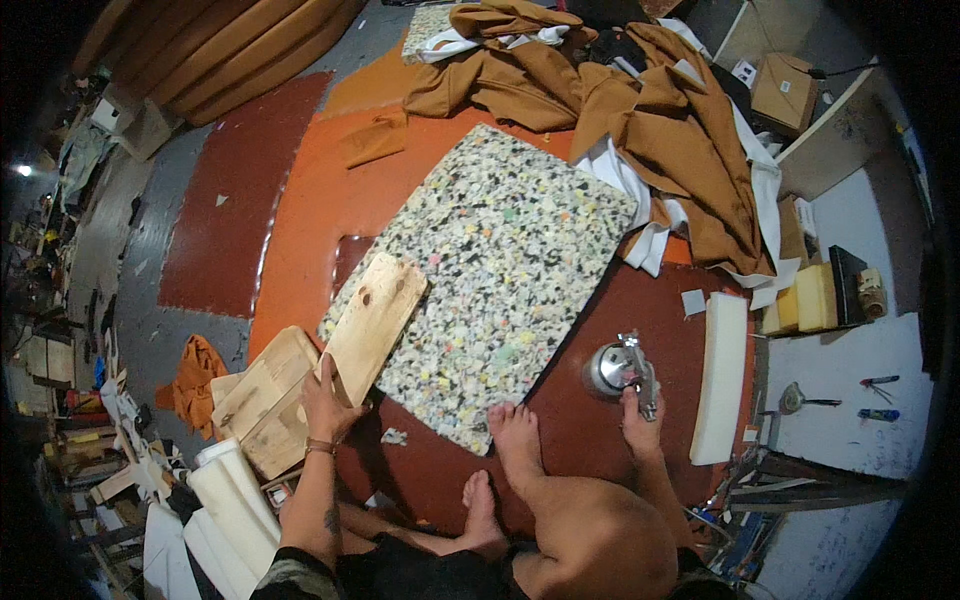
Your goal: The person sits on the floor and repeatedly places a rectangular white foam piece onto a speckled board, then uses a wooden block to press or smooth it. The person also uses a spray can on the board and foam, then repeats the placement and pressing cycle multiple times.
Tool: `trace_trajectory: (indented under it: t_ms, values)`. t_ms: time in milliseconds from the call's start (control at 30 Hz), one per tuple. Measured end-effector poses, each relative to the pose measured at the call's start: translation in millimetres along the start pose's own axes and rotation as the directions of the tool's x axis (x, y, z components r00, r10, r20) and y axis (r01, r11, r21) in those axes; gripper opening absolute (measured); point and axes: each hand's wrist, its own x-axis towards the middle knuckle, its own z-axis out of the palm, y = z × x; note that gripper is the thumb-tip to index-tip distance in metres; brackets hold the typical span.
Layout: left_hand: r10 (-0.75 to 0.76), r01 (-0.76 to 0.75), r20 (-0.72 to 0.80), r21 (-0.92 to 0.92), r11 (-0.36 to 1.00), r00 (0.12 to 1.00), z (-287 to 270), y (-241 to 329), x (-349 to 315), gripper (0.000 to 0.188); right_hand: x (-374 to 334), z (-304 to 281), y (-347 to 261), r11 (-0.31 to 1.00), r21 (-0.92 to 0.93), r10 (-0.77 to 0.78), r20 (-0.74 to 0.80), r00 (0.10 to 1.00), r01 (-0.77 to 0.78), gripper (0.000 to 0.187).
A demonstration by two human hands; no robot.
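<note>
My left hand [333,408] grips the lower end of a pale wooden board [378,308], whose far end lies over the left edge of a speckled foam slab [505,260]. Close beside that hand are more wooden pieces [268,395]. On the right, my right hand [641,415] is closed around the handle of a metal spray gun [630,370] with a round silver cup. The spray gun is over the dark red floor covering, apart from the slab. My right foot touches the slab's near corner.
Brown and white upholstery fabric [670,140] lies heaped beyond the slab. White foam rolls [235,490] lie at the lower left. A white foam strip [718,378] stands right of the spray gun. Padded brown upholstery [240,50] is at the far left, a cardboard box [783,92] at the far right.
</note>
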Motion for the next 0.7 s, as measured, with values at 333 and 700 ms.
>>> trace_trajectory:
  t_ms: [333,700]
  values:
    - [0.444,-0.441,-0.033,0.07,0.895,0.895,-20.3,157.9,5.3,0.106,14.7,9.1,-84.2,0.966,0.212,0.127,0.112,0.986,-0.148,0.034]
    - [-0.04,0.015,-0.216,-0.117,0.993,0.976,-50.7,-75.9,-113.2,0.048,34.1,7.4,-93.2,0.993,0.105,0.038,0.185,0.982,-0.058,0.044]
